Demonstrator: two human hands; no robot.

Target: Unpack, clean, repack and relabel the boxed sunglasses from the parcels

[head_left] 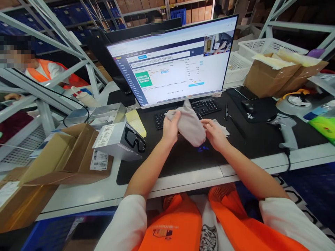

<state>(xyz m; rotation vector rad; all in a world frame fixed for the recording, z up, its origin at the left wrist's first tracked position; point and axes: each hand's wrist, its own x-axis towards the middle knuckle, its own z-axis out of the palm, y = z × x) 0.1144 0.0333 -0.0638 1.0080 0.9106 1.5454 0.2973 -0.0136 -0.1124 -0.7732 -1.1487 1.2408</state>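
My left hand [170, 128] grips a soft grey cloth pouch [193, 127] near its upper end, thumb on top. The pouch is held tilted above the black desk mat, bulging at its lower right end. At that right edge, the bent fingers of my right hand [216, 135] pinch the cloth; their tips are partly hidden. Behind the pouch lies a black keyboard [209, 105], partly covered. Beside my right hand is a small clear plastic sheet [222, 128]. A grey box picturing dark glasses [120, 141] stands left of my left hand.
A monitor [172, 73] stands behind the keyboard. Open cardboard boxes [70, 157] sit at the left. To the right are a pen [226, 111], a mouse [247, 105], a corded barcode scanner [285, 130] and more cartons [269, 76]. A person in an orange vest [42, 71] is at far left.
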